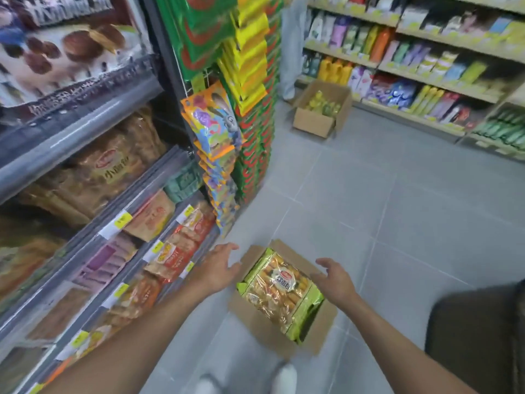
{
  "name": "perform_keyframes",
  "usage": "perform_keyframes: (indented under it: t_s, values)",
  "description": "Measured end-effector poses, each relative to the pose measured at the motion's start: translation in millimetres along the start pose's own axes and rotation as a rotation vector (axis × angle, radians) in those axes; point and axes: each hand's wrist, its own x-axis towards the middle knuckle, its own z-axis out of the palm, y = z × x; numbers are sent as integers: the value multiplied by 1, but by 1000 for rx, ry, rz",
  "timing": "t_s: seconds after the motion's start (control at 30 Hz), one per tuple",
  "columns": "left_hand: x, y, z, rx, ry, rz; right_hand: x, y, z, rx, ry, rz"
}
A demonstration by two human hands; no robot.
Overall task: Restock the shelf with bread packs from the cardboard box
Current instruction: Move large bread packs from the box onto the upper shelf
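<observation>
Your 2 hands flank the cardboard box (pixel 255 334) on the floor tiles, and the top bread pack (pixel 279 291) lies between them, below and just ahead of you. Your left hand (pixel 217 268) is spread wide with nothing in it, hovering over the box's left flap near the shelf (pixel 93 231); your right hand (pixel 335 278) is also spread and carries nothing, hanging just off the pack's upper right edge. Neither palm touches the wrapper as far as the view shows.

The pack's long axis runs on a diagonal, from the far left corner of the box down toward the near right corner, so your hands sit across its short side rather than at its ends. Your right hand looks slightly nearer the wrapper; the left must come in over the flap. The shelf waits to your left, so a lift would likely swing that way
</observation>
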Motion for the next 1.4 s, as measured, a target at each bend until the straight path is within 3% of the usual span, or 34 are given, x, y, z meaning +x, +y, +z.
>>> perform_keyframes:
  t_s: [0.2,0.5,0.83,1.07,1.4]
  values:
    - [80,-14,56,285,-216,53,48,51,47,-12,-84,188]
    - [190,-96,134,527,-450,198,121,130,158,90,-169,379]
    - [275,-187,269,762,-552,413,179,227,289,-214,-312,331]
    - [317,-235,340,926,-553,524,211,285,356,-392,-289,191]
    - [319,-253,353,770,-547,466,220,294,386,-578,-165,170]
